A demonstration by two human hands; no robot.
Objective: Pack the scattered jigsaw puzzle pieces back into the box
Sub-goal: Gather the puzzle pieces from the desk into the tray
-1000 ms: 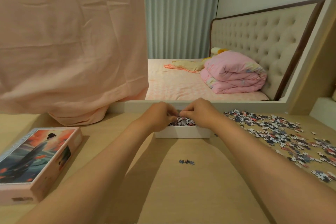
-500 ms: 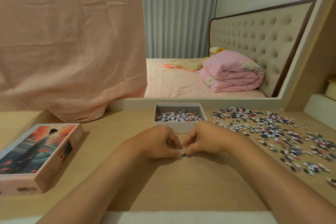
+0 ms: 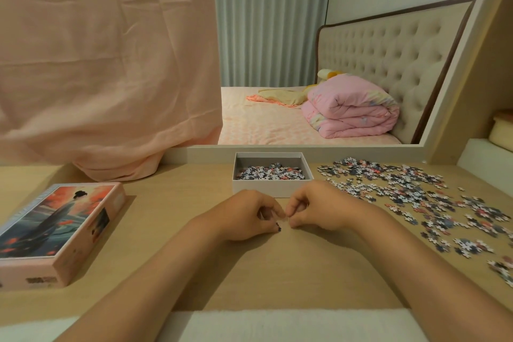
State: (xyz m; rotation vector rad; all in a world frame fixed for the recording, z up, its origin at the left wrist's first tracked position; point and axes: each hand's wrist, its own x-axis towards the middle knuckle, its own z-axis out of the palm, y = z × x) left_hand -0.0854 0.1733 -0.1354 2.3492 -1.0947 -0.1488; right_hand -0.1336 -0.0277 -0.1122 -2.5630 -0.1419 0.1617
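Fingertips of left hand [image 3: 247, 216] and right hand [image 3: 319, 209] are pinched together on a small clump of pieces [image 3: 278, 228] on the desk [image 3: 180, 208], likely for lifting whole. Box [image 3: 273, 187] is kept just beyond (partly filled); scattered pieces [image 3: 416, 197] are spread rightward.
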